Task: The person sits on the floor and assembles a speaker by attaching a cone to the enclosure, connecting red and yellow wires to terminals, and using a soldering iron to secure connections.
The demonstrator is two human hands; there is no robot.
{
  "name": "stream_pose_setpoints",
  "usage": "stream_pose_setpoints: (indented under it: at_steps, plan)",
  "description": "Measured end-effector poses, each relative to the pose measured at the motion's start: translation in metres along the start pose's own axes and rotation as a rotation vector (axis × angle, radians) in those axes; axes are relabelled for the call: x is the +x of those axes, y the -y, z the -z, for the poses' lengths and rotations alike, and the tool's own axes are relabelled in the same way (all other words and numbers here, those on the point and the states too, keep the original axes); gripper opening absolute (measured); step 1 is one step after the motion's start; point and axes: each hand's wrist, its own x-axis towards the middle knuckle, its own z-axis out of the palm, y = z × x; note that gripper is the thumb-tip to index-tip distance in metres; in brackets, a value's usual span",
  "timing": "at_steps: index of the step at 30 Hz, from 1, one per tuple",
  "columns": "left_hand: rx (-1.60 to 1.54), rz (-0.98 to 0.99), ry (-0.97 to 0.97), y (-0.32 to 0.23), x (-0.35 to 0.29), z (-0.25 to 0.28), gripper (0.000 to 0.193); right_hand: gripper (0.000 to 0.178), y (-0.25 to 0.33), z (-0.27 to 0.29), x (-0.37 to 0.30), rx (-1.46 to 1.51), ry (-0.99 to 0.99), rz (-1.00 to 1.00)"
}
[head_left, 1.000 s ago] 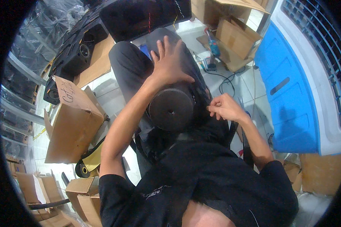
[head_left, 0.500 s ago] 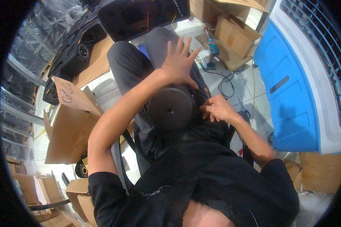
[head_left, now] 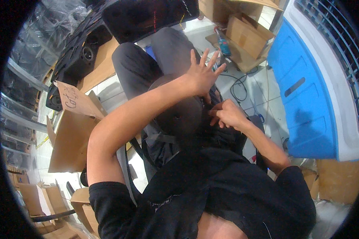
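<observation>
On my lap rests a round, thick black piece (head_left: 177,117) with a small hole in its middle, like the magnet end of a loudspeaker. Over its far right edge my left hand (head_left: 204,75) hovers, fingers spread wide and thumb pointing down; its forearm crosses above the piece and hides part of it. Close to the right side of the piece is my right hand (head_left: 230,114), its thumb and fingers drawn together in a pinch. What sits in that pinch, if anything, is too small and dark to make out.
Beyond my knees stands a black speaker box (head_left: 147,20) with red and yellow wires. A teal power drill (head_left: 224,47) and a black cable (head_left: 239,89) lie at the far right. A blue and white panelled case (head_left: 303,91) stands right, a cardboard box (head_left: 73,139) left.
My left hand has moved to the right and slightly nearer, fingers still spread, and its forearm covers more of the black piece. My right hand has barely shifted.
</observation>
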Motion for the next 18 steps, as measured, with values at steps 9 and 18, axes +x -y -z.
stream_pose_setpoints:
  at_steps: [9,18]
  plan:
    - [-0.084,0.03,0.106,0.005,0.003,-0.003,0.148,0.024,-0.014,-0.007,0.011,0.008,-0.026,0.056]
    - [-0.109,0.02,0.136,0.005,-0.001,-0.01,0.147,0.024,-0.012,-0.01,0.01,-0.051,-0.003,0.065]
